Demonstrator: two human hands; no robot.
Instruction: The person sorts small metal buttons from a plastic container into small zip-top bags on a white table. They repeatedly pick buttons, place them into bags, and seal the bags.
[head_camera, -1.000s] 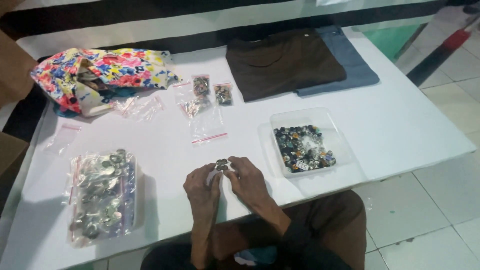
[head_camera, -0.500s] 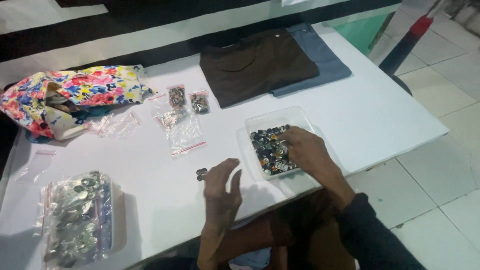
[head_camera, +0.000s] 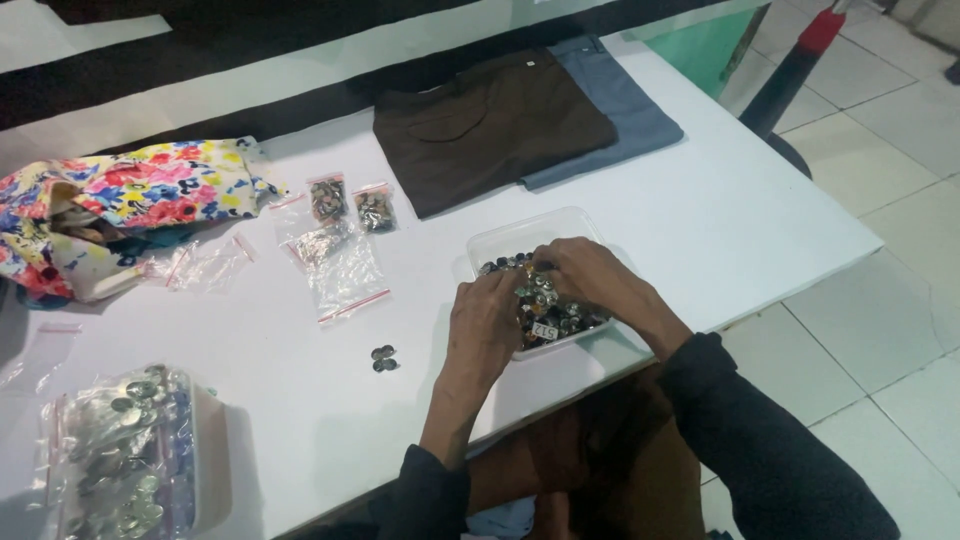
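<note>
A: Where are the buttons being handled?

B: In the clear plastic tray (head_camera: 500, 240) near the front right of the white desk (head_camera: 720, 210). It is heaped with small dark and silvery buttons (head_camera: 570, 318), and both hands are in it.

A: How is each grip set?

B: The left hand (head_camera: 487, 322) lies over the tray's near-left edge, fingers curled down into the pile. The right hand (head_camera: 590, 280) covers the far side, fingers bent toward the left one. The fingertips meet over the heap, seemingly pinching at pieces, but I cannot tell which button either grip has, or whether it has closed on any.

A: Why a tray?

B: Its low walls likely keep loose pieces from rolling off while the fingers sort through them.

A: And around it?

B: Two buttons (head_camera: 383, 358) lie loose on the desk just left of the tray, apart from the rest. Farther left are small zip bags (head_camera: 345, 262), some filled, some flat and empty. A bag of silvery pieces (head_camera: 115, 455) rests in a container at the front left corner. A floral cloth bag (head_camera: 130, 200) lies at the back left, and folded brown (head_camera: 490, 125) and blue garments (head_camera: 625, 115) are stacked at the back.
</note>
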